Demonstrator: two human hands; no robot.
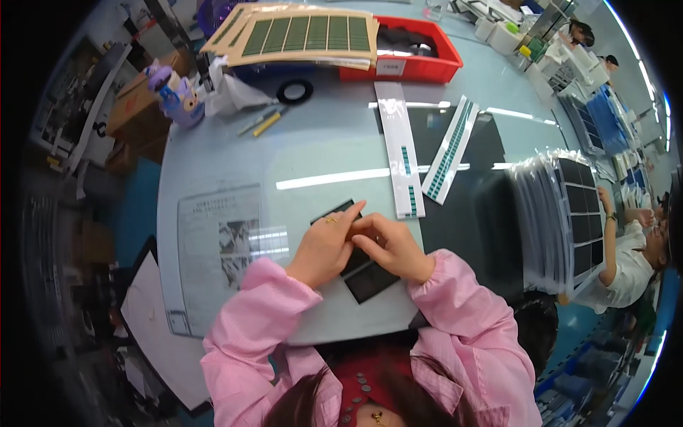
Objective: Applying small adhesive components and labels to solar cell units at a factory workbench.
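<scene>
Working over a dark panel (371,281) with left hand (320,245) and right hand (396,245) close together.
Holding the left half closed with index finger extended, and the right loosely curled with thumb near fingertips; cannot tell whether gripping the panel or only touching it. Find the panel slantwise beneath the hands, near the front edge of the surface (320,153). Beyond it, see two green-marked strips (396,142), a yellow pen (267,125), a black ring (308,87) and a red bin (451,65) beside tan boards (306,35). At right, see sleeved panels (544,213) and a person (626,263) in white.
</scene>
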